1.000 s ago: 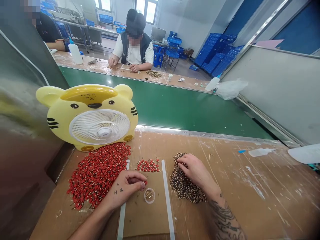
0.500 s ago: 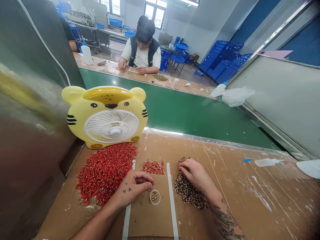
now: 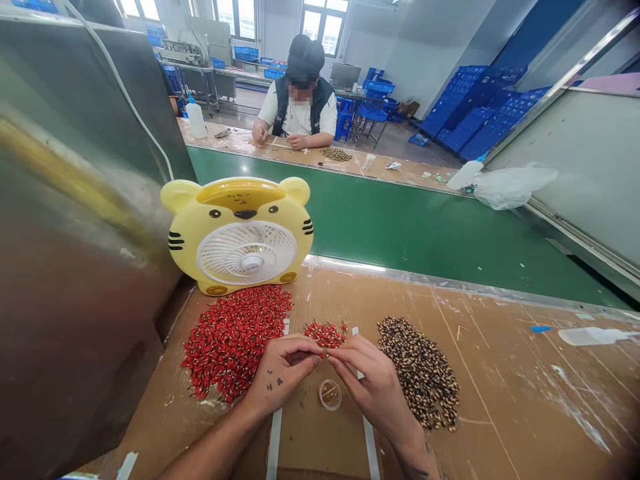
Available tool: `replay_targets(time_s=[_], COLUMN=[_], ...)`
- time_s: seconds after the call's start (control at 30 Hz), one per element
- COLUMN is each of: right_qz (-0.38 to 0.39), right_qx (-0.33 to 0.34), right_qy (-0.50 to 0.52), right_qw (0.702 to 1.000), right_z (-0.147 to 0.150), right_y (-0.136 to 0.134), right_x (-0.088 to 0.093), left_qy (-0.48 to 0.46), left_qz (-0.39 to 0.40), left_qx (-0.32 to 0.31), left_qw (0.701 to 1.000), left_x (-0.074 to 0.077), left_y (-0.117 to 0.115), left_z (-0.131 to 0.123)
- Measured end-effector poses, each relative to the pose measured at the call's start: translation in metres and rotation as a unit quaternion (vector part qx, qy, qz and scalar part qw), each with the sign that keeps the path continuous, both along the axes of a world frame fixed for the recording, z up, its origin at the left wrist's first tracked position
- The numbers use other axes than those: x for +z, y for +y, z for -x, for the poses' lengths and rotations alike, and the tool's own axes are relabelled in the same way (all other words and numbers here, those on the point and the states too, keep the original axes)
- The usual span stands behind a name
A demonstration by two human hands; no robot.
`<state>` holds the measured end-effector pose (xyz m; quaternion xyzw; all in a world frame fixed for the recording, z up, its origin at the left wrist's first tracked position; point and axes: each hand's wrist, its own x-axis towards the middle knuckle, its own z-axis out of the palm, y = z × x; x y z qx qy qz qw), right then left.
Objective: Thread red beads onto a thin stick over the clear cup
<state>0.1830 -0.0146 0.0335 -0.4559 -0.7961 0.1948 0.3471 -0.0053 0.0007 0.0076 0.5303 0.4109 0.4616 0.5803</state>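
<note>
My left hand (image 3: 290, 370) is closed in a pinch on a small red piece (image 3: 323, 355), mostly hidden by the fingertips. The fingers of my right hand (image 3: 367, 373) are pinched too, meeting the left fingertips; what they hold is too small to make out. Just below the hands sits a small round clear cup (image 3: 330, 395) with a thin stick in it. A large heap of red pieces (image 3: 235, 340) lies to the left, and a heap of dark and tan pieces (image 3: 420, 370) to the right. Behind the fingertips is a small group of red pieces with pale tips (image 3: 326, 333).
A yellow tiger-faced fan (image 3: 245, 233) stands behind the red heap, beside a metal cabinet (image 3: 75, 233). Beyond the cardboard-covered table runs a green belt (image 3: 400, 220). Across it sits a co-worker (image 3: 305, 107). A white squeeze bottle (image 3: 590, 336) lies at right.
My right hand has left the dark heap and come left to meet my left hand above the cup. The view has shifted, so things appear farther right.
</note>
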Motion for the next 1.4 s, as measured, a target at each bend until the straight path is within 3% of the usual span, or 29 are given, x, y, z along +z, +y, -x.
replay_targets(time_s=[0.4,0.73,0.93,1.07,1.17,1.23,1.4], right_qz=[0.004,0.041,0.081,0.094,0.083,0.071,0.063], right_qx=[-0.006,0.003,0.013,-0.024,-0.072,-0.09,-0.091], right_qy=[0.014,0.051,0.066,0.054,-0.003,-0.046,-0.094], right_qw=[1.0,0.998,0.994,0.994,0.994,0.992,0.989], right_z=[0.005,0.006,0.005,-0.004,-0.016,-0.024,-0.026], right_y=[-0.004,-0.006,0.002,0.012,0.02,0.024,0.03], right_x=[-0.001,-0.003,-0.011,-0.018,-0.02,-0.022,-0.033], left_qy=[0.052,0.055,0.098,0.144,0.235,0.325,0.531], left_qz=[-0.072,-0.038,-0.051,-0.082,-0.153,-0.216,-0.258], left_qx=[-0.007,0.003,-0.009,-0.025,0.021,0.059,0.004], left_qw=[0.996,0.998,0.994,0.986,0.96,0.919,0.807], left_x=[0.002,-0.012,-0.007,-0.001,0.002,0.001,-0.007], left_y=[-0.001,-0.005,-0.003,0.001,0.009,0.016,0.027], left_z=[0.003,0.001,-0.001,0.004,0.016,0.025,0.036])
